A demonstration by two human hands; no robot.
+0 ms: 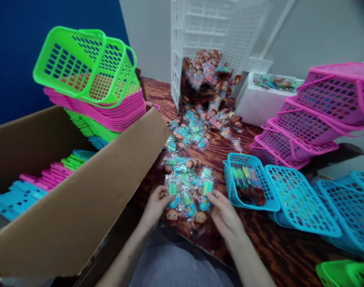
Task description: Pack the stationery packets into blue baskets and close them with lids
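Observation:
My left hand (157, 204) pinches the side of a clear plastic packet (173, 186) with a cartoon figure and pale green strips inside. On the other side, my right hand (225, 213) has thumb and fingers closed on a similar packet (208, 186). Between the hands lies another such packet (188, 207), with several more bunched behind it. Their cartoon heads point toward me at the near table edge. A light blue basket (271, 203) holding packets stands to the right of my right hand.
A cardboard box (122, 171) with stacked green, pink and blue baskets fills the left. At the back, a tipped white crate (176, 59) spills packets across the wooden table (158, 95). Pink baskets (304, 119), a white foam box (250, 99) and more blue baskets (301, 199) line the right.

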